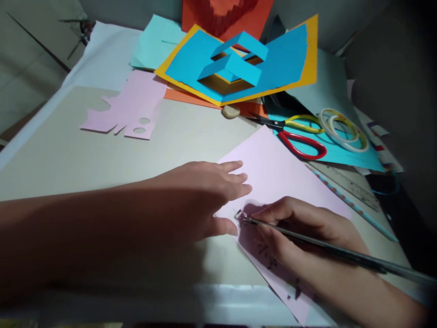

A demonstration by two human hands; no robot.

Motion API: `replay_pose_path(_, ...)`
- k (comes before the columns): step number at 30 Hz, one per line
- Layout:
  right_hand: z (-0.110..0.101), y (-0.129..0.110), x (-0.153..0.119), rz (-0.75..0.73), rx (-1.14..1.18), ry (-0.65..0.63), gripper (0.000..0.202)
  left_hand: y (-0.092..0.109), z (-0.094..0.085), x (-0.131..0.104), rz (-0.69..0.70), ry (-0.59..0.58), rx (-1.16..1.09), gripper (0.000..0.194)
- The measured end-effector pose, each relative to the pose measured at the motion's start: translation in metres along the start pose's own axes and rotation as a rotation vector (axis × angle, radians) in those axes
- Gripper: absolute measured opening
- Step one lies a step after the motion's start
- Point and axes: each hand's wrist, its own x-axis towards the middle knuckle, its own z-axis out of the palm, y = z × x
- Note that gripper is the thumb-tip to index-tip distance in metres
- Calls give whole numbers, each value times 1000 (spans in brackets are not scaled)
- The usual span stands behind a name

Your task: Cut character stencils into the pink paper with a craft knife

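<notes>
A pale pink sheet of paper lies slantwise on the table, its lower corner reaching the front edge. My left hand rests flat on its left side, fingers spread and thumb apart. In my right hand is a slim dark pen-shaped tool, pinched between thumb and fingers. Its tip meets the paper beside my left thumb, at a small outlined or cut shape; whether it is a pen or a blade I cannot tell. Several small dark marks or cutouts run down the sheet, partly in the shadow of my right hand.
Scissors with yellow and red handles lie beyond the sheet, near tape rolls and a blue-edged ruler. Behind stands a blue and yellow pop-up card. A cut pink scrap and an eraser-like lump lie farther left.
</notes>
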Motion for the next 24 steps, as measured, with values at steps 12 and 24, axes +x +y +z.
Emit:
replay_pose_path(12,-1,7,3,22,-24,5,13,6,-1,-3,-51,52,-63,52)
replay_pose_path(24,0,1,-2,45,-67,57,9,6,3,-3,-142,35,-24,60)
